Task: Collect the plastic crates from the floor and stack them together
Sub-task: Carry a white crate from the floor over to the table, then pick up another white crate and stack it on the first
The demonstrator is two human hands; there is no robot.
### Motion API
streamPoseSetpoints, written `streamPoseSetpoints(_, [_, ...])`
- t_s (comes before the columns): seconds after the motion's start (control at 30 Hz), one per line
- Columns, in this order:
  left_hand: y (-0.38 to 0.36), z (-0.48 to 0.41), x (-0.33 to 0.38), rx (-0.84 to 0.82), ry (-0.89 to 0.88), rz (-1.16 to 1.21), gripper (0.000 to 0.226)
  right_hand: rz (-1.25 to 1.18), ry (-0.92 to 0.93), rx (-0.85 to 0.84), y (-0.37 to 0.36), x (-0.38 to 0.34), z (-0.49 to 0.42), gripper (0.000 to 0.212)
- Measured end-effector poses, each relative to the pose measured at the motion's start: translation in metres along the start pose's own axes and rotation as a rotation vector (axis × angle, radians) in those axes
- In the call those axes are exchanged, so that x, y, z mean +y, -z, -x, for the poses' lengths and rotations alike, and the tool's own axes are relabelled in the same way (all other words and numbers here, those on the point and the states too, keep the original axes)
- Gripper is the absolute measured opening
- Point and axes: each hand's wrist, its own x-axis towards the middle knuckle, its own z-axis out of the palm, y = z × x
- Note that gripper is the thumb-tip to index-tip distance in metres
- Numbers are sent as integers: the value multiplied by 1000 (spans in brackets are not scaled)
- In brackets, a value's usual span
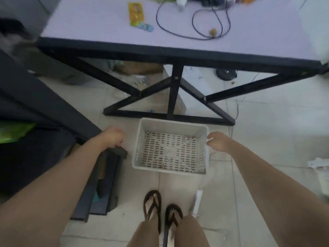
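The white crate (170,146) sits between both hands; the right hand (218,141) pinches its near wall, while the left hand (114,138) is curled shut, empty, just beside it (grip both rims, lift level

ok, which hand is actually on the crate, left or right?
The right hand: its fingers close on the right rim of the white crate. The left hand is a closed fist left of the crate, clear of its wall.
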Motion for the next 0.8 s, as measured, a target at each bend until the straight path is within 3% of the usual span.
streamPoseSetpoints(0.23, [49,147,-14,187,-146,-16,16,142,265,115,51,-70,127,36])
streamPoseSetpoints(0.43, [30,277,-101,288,-178,30,22,320,493,71,17,-108,232,34])
streamPoseSetpoints(0.67, [42,404,-260,414,21,37,13,577,641,-185,-78,-169,352,44])
streamPoseSetpoints(0.8, [59,477,-373,576,158,71,26,704,699,-261,-160,-210,411,44])
